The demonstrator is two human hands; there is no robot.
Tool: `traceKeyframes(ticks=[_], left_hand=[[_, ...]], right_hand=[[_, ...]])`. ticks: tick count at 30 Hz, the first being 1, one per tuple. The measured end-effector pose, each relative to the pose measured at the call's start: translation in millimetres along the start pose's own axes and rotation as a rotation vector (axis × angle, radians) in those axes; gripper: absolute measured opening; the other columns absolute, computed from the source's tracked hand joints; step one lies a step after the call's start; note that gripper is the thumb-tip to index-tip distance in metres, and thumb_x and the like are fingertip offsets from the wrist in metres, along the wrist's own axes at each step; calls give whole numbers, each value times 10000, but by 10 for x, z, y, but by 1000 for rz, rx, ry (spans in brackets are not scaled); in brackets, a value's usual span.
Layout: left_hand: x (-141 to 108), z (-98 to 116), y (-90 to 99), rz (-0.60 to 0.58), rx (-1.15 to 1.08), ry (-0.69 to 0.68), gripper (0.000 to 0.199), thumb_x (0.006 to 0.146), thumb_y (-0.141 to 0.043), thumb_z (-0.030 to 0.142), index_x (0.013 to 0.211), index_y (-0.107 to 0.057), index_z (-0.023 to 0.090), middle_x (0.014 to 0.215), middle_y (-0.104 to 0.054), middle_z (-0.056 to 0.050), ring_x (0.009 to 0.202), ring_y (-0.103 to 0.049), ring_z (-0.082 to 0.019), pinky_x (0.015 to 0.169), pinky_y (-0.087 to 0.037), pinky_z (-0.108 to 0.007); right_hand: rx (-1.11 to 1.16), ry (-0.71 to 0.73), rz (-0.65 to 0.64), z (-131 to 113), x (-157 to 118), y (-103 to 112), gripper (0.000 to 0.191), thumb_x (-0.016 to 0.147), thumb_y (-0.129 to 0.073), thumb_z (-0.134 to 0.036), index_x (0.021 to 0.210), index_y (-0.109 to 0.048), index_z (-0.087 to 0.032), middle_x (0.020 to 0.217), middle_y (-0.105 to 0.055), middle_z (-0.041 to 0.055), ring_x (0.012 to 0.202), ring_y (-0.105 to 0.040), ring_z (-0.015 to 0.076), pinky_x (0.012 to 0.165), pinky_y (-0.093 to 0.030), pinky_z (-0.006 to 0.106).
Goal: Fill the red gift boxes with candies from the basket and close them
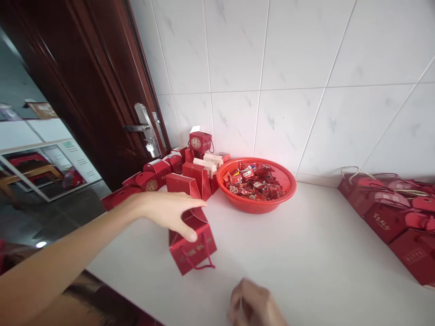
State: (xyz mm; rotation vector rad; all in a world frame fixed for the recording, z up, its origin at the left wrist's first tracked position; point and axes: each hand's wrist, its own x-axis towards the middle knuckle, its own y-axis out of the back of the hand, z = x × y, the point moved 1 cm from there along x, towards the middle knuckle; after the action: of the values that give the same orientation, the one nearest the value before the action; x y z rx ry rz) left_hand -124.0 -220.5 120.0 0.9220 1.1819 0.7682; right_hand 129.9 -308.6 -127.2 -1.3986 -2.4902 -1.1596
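A red gift box point(194, 248) with a rope handle in front and gold lettering stands on the white tabletop, its top flap raised. Over this box reaches my left hand point(170, 212), thumb and fingers stretched apart; its underside, and whether it touches the box, cannot be made out. Low in the view, my right hand point(253, 302) is above the table near the front, slightly blurred, with its fingers curled together. What it holds, if anything, is hidden. A red plastic basket point(244, 206) beyond the hands contains several red-wrapped candies point(255, 183).
Several red boxes point(159, 170) crowd the back left, beside a dark door point(98, 81) with a metal handle. One small box point(200, 141) sits on top of others. More red gift boxes point(387, 222) line the right side. A tiled wall point(292, 54) borders the table.
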Motion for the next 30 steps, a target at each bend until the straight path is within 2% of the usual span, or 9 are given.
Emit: traceKeyframes(ticks=[2,4,8,11,16,20,23,26,30], left_hand=[[96,309,-128,40,36,-94,1003,620,-755,684,1524,-485,344,1456,-606,-133,1298,-572,-408,953,-495,-399],[248,563,-284,100,65,-183,1000,682,-707,702,1563,-421,327,1434,-612,-152,1272,-588,-417,960,-488,-426],[584,918,-550,205,49,-339,968,786,-633,686,1593,-339,239,1372,-622,-196,1188,-635,-415,925,-501,-451],[746,1067,-643,315,-21,-384,802,862,-583,640,1511,-408,204,1289,-664,-183,1134,-664,-386,871,-518,-435],[841,1093,-731,420,-174,-451,278,923,-523,483,985,-609,227,1005,-719,-104,915,-690,-287,798,-526,-401],[778,1014,-753,387,-324,-531,209,907,-532,373,763,-605,240,998,-723,-78,963,-686,-254,833,-539,-370],[697,942,-717,271,-388,-560,230,915,-535,356,791,-694,246,1198,-714,-76,1166,-653,-277,924,-530,-363],[671,870,-685,172,-463,-562,199,874,-604,348,974,-750,258,1345,-661,-65,1154,-663,-270,898,-545,-352],[703,812,-692,157,-598,-554,238,892,-593,386,1006,-748,245,1330,-672,-59,1124,-671,-248,916,-549,-337]], right_hand=[[60,-146,220,-38,111,289,255,1004,-493,-459,1089,-570,-232,777,-610,10,692,-601,160,664,-518,262],[89,-249,380,-41,212,512,359,990,-495,-521,1186,-547,-225,822,-626,24,725,-616,181,690,-538,299],[194,-415,439,37,301,696,541,957,-464,-655,1260,-495,-208,808,-649,23,753,-648,212,736,-550,358],[242,-451,474,89,306,730,601,934,-450,-713,1242,-491,-198,758,-628,8,738,-644,216,734,-541,365],[272,-512,582,116,341,825,604,890,-500,-748,1168,-507,-212,652,-570,-30,622,-581,192,588,-503,311],[332,-566,635,98,399,928,561,887,-519,-749,1050,-543,-212,590,-579,-32,551,-547,174,536,-463,288],[316,-559,629,65,442,999,555,885,-504,-764,876,-569,-212,568,-548,-27,527,-511,158,508,-422,271],[197,-517,627,36,462,1049,571,911,-468,-752,739,-554,-215,580,-512,-19,529,-467,143,502,-390,267],[-7,-471,625,36,443,1079,492,995,-376,-652,862,-579,-225,659,-584,2,579,-514,162,537,-432,279]])
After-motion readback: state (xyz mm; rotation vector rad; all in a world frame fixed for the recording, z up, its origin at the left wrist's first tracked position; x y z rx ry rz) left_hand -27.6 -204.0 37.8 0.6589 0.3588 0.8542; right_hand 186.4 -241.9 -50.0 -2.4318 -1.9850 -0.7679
